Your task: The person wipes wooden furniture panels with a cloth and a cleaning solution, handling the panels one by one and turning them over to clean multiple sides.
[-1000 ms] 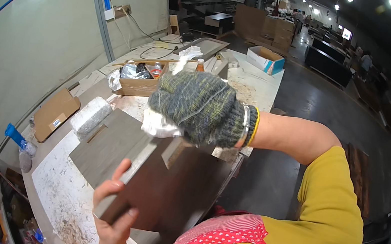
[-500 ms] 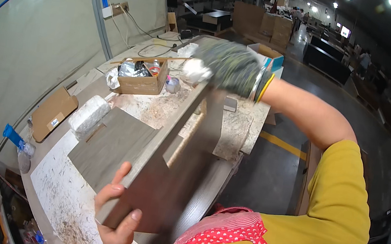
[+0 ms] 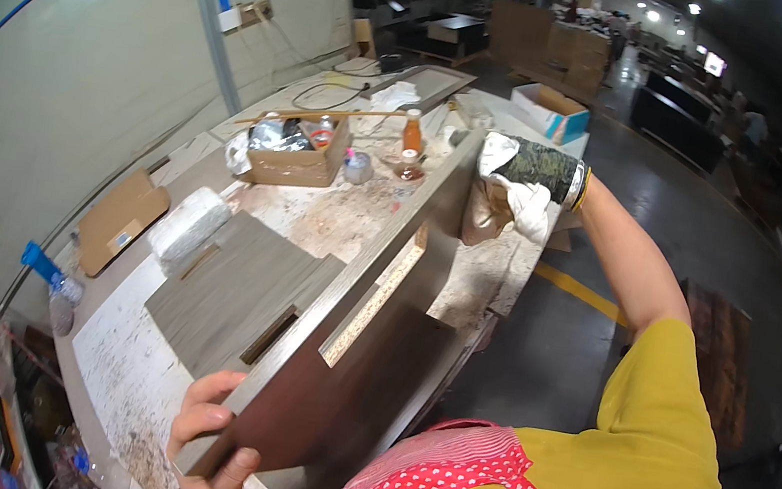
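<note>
A long grey-brown wood-grain panel [image 3: 298,393] stands on edge across the bench, tilted. A rectangular slot cut through it shows raw particleboard. My bare left hand [image 3: 207,430] grips the near end, thumb on the right face and fingers on the left. At the far end, my right hand [image 3: 544,166], in a dark patterned glove, holds a crumpled white cloth [image 3: 526,207] against the right face; its fingertips are partly hidden. Left of the panel, a flat grey board [image 3: 227,296] lies on the bench.
On the worn white bench [image 3: 104,374] stand a cardboard box [image 3: 296,170] of odds and ends and small bottles [image 3: 413,137]. A white wrapped block [image 3: 186,229] and a cardboard piece [image 3: 119,222] lie at left. A blue-white box [image 3: 552,115] stands at the far corner.
My right hand has swept from above the panel's far top edge to the right and down onto its right face, with the white cloth. My left hand keeps its grip at the near end.
</note>
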Demonstrator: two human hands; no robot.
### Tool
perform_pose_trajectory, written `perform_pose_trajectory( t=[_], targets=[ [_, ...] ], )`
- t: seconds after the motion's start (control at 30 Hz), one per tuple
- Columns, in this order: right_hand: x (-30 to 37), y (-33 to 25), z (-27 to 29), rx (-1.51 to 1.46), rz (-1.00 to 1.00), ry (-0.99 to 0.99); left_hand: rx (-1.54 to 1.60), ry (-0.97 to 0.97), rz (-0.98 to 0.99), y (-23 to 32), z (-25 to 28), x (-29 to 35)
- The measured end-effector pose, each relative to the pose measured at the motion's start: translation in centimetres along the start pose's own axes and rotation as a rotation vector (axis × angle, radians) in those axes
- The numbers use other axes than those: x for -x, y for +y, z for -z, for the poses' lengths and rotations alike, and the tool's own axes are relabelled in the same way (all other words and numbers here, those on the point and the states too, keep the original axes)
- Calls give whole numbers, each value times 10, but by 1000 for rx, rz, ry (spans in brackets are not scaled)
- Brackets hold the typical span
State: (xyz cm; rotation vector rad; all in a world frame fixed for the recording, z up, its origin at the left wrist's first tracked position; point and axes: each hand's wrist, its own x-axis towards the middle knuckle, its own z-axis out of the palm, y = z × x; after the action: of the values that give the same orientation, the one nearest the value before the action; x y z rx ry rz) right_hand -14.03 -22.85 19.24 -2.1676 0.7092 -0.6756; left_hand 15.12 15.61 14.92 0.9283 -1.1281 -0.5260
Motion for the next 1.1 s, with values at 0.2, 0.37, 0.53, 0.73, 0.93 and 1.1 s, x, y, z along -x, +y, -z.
perform_pose_trajectory(
  t=[0.2, 0.37, 0.53, 0.73, 0.93, 1.1],
  targets=[
    [-38, -22, -42, 14, 489, -86, -372, 246, -61, 37, 36, 4],
    [-105, -15, -77, 716, 775, 75, -762, 204, 102, 78, 50, -20],
    [-116, -24, -173, 291, 839, 67, -733, 432, 244, 55, 89, 2],
    [-100, -15, -229, 161, 747, 3, -774, 535, 302, 35, 149, 23],
    [-71, -62, -254, -184, 603, -57, -651, 632, 406, 7, 212, 40],
    [-72, -68, -259, -108, 579, -121, -622, 640, 446, -10, 232, 34]
  ],
)
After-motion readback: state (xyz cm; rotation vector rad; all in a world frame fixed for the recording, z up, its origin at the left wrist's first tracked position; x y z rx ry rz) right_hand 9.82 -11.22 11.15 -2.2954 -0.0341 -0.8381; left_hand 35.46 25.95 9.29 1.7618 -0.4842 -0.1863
